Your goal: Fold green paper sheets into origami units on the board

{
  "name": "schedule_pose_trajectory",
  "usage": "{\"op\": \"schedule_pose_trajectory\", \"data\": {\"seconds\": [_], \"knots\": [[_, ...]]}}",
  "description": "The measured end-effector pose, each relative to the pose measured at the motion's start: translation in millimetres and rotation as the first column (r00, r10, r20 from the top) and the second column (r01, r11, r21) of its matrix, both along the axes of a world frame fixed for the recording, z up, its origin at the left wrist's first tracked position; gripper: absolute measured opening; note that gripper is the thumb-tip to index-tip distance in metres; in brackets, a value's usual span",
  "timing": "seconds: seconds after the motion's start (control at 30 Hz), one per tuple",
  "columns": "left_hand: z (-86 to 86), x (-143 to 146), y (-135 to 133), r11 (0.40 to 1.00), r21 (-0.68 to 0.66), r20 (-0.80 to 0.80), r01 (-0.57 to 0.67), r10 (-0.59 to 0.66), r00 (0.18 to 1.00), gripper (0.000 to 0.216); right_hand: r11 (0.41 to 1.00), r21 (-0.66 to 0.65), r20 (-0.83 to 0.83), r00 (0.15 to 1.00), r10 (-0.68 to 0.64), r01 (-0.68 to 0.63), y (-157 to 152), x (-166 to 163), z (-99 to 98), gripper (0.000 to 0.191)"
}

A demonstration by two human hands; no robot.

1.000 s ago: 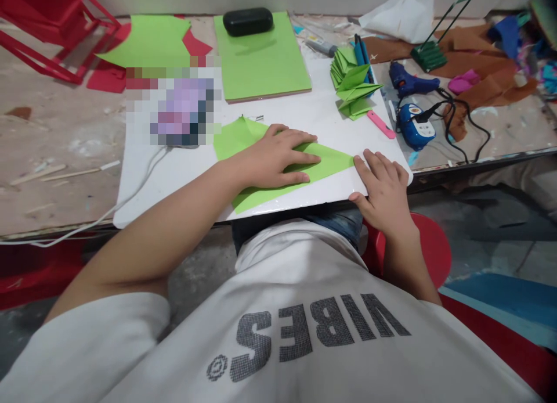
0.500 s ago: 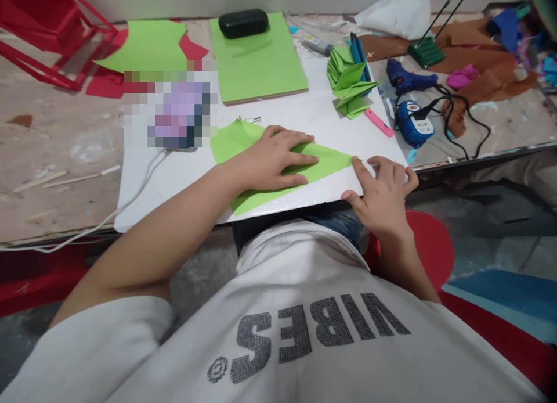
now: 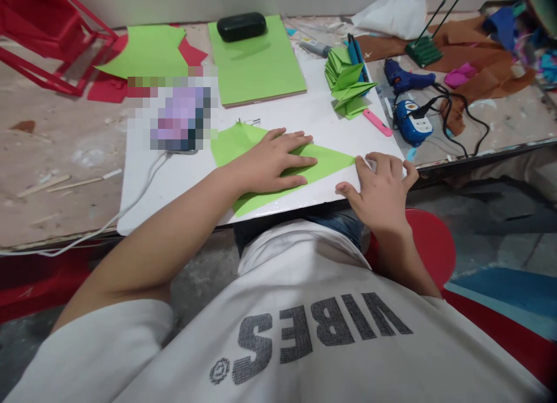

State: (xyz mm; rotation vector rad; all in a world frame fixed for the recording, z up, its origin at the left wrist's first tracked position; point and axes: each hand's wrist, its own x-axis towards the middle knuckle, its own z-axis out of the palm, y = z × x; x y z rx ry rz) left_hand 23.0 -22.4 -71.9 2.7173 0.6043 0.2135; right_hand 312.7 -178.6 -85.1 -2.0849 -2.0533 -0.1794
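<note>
A folded sheet of green paper [image 3: 328,159] lies on the white board [image 3: 167,182] at the table's front edge, narrowing to a point on the right. My left hand [image 3: 278,159] rests flat on its middle with the fingers spread, covering part of it. At the paper's pointed right corner, the index fingertip of my right hand [image 3: 380,185] presses down or touches; its thumb stands apart and the other fingers are bent. Small metal clips or pins [image 3: 250,122] lie by the paper's far edge.
Behind are a stack of green paper [image 3: 263,72] with a black case [image 3: 241,27], and a blurred phone [image 3: 180,118] on a white cable. To the right lie folded green pieces [image 3: 346,81], a pink cutter [image 3: 376,122], a glue gun [image 3: 409,76] and a blue power socket [image 3: 412,122].
The right thumb has shifted slightly left and the index fingertip sits at the paper's corner as before. My left hand stays in place; the view has moved a little.
</note>
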Motion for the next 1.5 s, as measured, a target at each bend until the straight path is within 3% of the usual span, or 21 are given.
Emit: {"op": "schedule_pose_trajectory", "data": {"seconds": [0.3, 0.87, 1.07, 1.27, 1.37, 1.5], "knots": [[0.8, 1, -2, 1.000, 0.001, -0.005, -0.013, 0.013, 1.000, 0.059, 0.942, -0.099, -0.068, 0.946, 0.316, -0.321, 6, -6, -4.8, 0.082], [-7.4, 13, -13, 1.000, -0.005, -0.172, 0.000, -0.001, 0.985, 0.080, 0.935, -0.131, -0.040, 0.944, 0.326, -0.329, 8, -11, -5.9, 0.096], [-15.7, -5, 6, 0.989, -0.016, -0.215, -0.149, 0.142, 0.966, 0.119, 0.935, -0.133, -0.049, 0.944, 0.326, -0.330, 9, -12, -1.5, 0.095], [-25.7, -45, 28, 0.930, 0.000, -0.246, -0.366, 0.355, 0.902, 0.138, 0.928, -0.176, -0.038, 0.944, 0.327, -0.329, 9, -18, 17.4, 0.096], [-28.7, -55, 29, 0.894, 0.046, -0.232, -0.445, 0.443, 0.866, 0.141, 0.923, -0.198, -0.035, 0.944, 0.328, -0.328, 12, -23, 29.1, 0.096], [-27.7, -50, 25, 0.905, 0.108, -0.204, -0.413, 0.426, 0.881, 0.125, 0.886, -0.242, -0.071, 0.918, 0.389, -0.394, 25, -38, 35.9, 0.099]]}}
